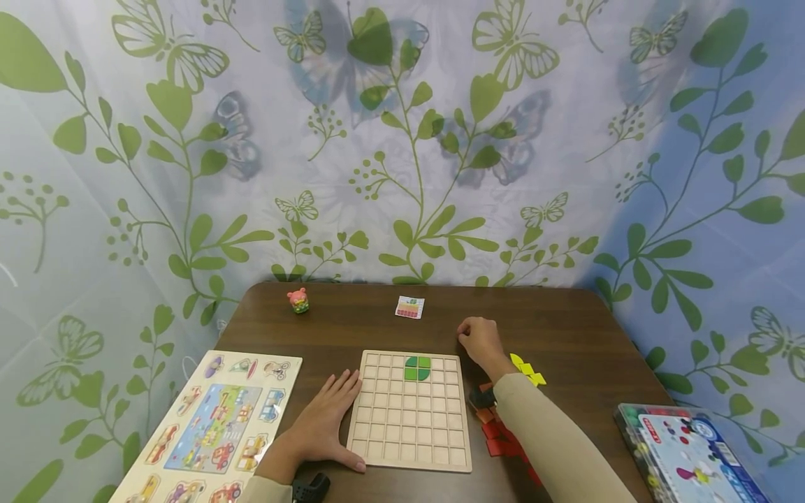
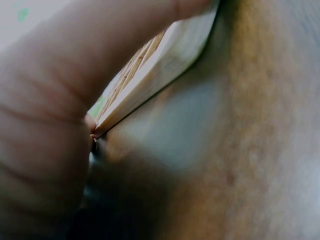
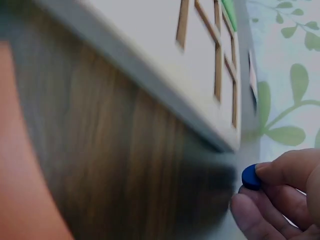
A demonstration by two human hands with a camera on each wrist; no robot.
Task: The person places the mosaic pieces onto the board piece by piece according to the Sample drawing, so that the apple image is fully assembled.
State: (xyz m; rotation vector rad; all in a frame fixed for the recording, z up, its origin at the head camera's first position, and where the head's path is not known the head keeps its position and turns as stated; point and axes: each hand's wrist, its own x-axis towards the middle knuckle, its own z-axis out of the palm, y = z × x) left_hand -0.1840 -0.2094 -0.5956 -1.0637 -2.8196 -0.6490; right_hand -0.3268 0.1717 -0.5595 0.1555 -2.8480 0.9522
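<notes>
Currently, right hand (image 1: 484, 341): thumb and finger pinched on a small blue piece (image 3: 251, 177), just past the far right corner of the wooden grid board (image 1: 402, 434).
Left hand (image 1: 323, 416): fingers straight and spread, against the board's left edge, gripping nothing.
Grid squares: four green tiles (image 1: 411, 374) grouped two by two near the far edge.
By the right sleeve (image 1: 546, 423): red pieces (image 1: 495, 447), yellow pieces (image 1: 537, 378).
Beyond the board: printed pattern card (image 1: 409, 307).

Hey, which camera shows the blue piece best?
The right wrist view: the blue piece shows clearly there, pinched by the right hand. In the head view I can't make it out; the left wrist view doesn't show it.
</notes>
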